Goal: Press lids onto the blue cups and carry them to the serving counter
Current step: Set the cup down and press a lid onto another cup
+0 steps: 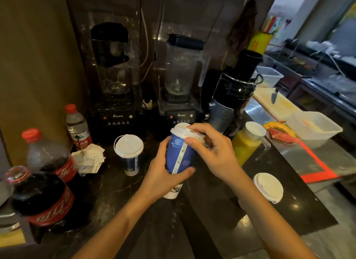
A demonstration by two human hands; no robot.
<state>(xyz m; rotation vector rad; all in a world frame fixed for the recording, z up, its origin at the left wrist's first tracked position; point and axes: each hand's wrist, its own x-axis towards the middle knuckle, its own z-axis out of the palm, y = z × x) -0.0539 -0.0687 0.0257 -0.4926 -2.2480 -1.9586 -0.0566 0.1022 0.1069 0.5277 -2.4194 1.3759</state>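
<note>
Gripping tapered blue paper cup, round white lid

A tilted blue cup is gripped around its body by the left hand, while its white lid is pinched at the rim by the right hand. A second lidded cup is seen upright on the dark counter, loose lids to the right.

On the dark marble desk before us: a lidded blue cup stands left of our fingers, loose white lids lie to their right, a yellow juice bottle just beyond, cola bottles far left, and two blenders behind.
</note>
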